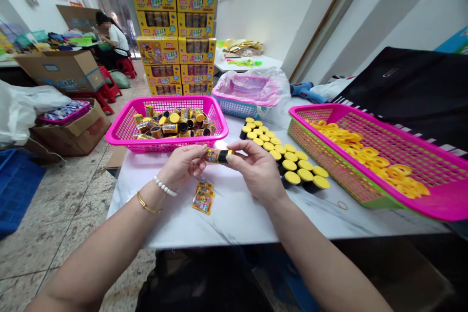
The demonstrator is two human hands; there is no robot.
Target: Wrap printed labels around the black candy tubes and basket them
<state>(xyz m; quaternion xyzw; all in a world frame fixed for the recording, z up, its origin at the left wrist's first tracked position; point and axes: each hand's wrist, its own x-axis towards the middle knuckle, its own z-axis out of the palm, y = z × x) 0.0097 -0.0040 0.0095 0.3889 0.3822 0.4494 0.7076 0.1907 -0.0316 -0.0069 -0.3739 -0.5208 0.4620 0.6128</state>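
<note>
Over the white table, my left hand (185,163) pinches a printed yellow label sleeve (211,155). My right hand (258,168) grips a small black tub with a yellow lid (223,156), held on its side. Sleeve and tub meet between the hands; whether the sleeve is around the tub I cannot tell. Below them lie flat printed sleeves (203,199). Right of my right hand, several black tubs with yellow lids (291,178) stand upright in rows. Behind my left hand is a pink basket (126,140) with a heap of labelled tubs (170,128).
A pink-and-green basket (318,156) with yellow rings (360,156) stands at the right. Stacked yellow display boxes (161,51) rise behind the table (175,234). A plastic-lined basket (241,107) and blue tool (309,91) lie farther back. A person (119,39) sits at the far left.
</note>
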